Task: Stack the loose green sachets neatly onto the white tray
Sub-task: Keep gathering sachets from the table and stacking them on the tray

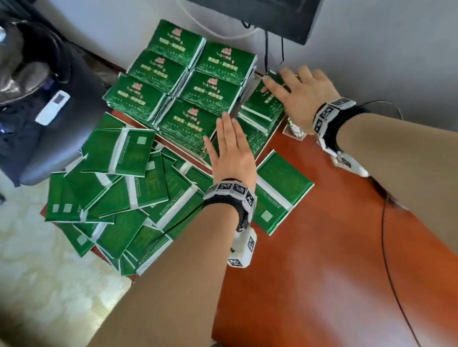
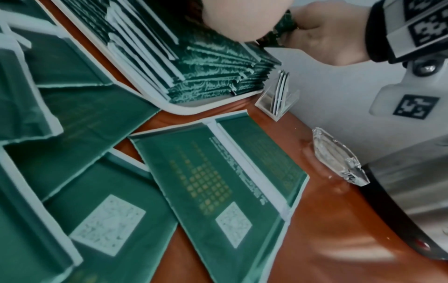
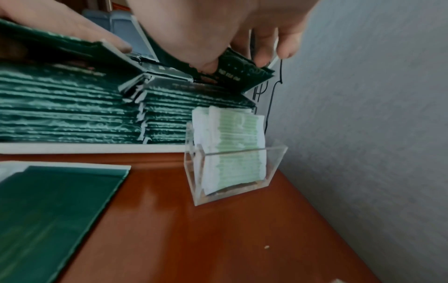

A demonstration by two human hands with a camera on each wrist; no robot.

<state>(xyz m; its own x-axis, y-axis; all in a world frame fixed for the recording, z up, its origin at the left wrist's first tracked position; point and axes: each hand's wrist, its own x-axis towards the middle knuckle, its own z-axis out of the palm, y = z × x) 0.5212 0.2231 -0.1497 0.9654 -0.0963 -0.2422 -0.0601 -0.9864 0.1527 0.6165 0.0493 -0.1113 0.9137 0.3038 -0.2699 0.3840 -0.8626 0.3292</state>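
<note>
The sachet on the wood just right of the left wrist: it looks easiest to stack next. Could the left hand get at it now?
Probably yes. The sachet lies flat with nothing on it, right beside the left hand, which is open and holds nothing.

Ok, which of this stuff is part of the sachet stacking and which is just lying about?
Job: white tray; stacked sachets; loose sachets; left hand flat against the stack; right hand pinching the top sachet.
Lying about: clear holder of white packets; remote control; monitor.
</note>
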